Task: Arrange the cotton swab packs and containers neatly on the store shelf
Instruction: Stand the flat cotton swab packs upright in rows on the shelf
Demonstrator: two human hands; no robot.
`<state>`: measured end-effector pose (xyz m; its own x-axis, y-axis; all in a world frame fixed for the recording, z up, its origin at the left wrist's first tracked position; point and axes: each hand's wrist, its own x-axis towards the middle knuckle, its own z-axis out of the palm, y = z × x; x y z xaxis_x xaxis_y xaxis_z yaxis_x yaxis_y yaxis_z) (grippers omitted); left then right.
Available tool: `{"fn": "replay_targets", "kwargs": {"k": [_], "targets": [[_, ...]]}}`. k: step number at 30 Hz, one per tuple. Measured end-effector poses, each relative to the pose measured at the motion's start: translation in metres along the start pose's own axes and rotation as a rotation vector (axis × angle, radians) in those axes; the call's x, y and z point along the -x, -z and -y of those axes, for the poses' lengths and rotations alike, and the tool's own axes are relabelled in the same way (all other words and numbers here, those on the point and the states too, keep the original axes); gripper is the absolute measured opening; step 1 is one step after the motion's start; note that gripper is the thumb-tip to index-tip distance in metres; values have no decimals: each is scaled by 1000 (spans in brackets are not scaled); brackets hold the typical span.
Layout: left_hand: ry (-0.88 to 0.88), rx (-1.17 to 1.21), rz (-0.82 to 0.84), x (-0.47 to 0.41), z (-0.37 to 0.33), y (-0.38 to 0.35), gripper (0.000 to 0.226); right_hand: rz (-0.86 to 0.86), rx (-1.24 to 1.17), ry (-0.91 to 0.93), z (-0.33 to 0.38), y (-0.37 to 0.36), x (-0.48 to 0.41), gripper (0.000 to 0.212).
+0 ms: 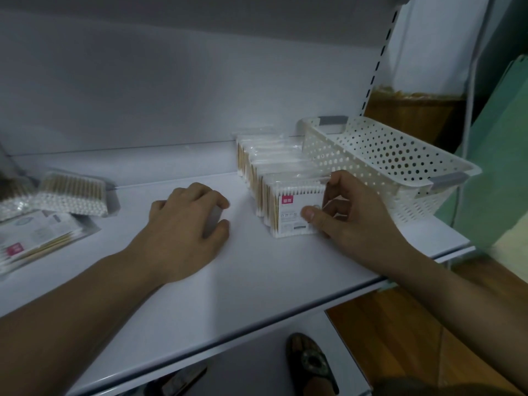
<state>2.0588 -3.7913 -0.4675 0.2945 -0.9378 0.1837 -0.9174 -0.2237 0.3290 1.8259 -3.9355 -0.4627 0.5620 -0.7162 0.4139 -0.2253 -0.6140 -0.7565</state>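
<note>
Right hand (pixel 353 215) pinches front pack (pixel 298 192), thumb on label (pixel 291 222); row (pixel 265 161) runs back toward shelf (pixel 257 281) rear edge, beside basket (pixel 371 155). Left hand (pixel 185 224) loosely curled, empty, nearer loose packs (pixel 71 195) at left edge.

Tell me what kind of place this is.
Probably a retail shop: a white metal shelf on a slotted upright, with a row of identical labelled cotton swab packs lined up front to back. The right hand grips the front pack.
</note>
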Motion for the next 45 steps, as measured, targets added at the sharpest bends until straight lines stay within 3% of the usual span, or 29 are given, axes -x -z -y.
{"fn": "replay_targets", "kwargs": {"k": [4, 12, 17, 20, 26, 29, 34, 39, 41, 45], "targets": [[-5, -10, 9, -1, 0, 1, 58, 25, 44, -1, 4, 0, 1, 48], [-9, -31, 13, 0, -2, 2, 59, -24, 56, -38, 2, -6, 0, 59], [-92, -179, 124, 1, 3, 13, 80, -128, 153, 94, 16, -2, 8, 71], [-116, -380, 158, 10, 10, 30, 78, -186, 219, 246, 39, -3, 12, 60], [60, -500, 89, 53, 39, 82, 95, -1, 269, 394, 93, -52, 1, 44], [152, -493, 26, 73, 58, 103, 61, 116, 247, 386, 116, -94, -19, 42], [247, -464, 10, 109, 84, 118, 55, 470, 372, 396, 138, -170, -63, 57], [272, -416, -22, 128, 94, 117, 57, 635, 418, 409, 148, -231, -91, 65], [279, -386, -62, 128, 97, 117, 54, 610, 418, 400, 148, -239, -95, 51], [266, -235, -223, 123, 103, 115, 47, 360, 278, 372, 149, -227, -92, 18]]}}
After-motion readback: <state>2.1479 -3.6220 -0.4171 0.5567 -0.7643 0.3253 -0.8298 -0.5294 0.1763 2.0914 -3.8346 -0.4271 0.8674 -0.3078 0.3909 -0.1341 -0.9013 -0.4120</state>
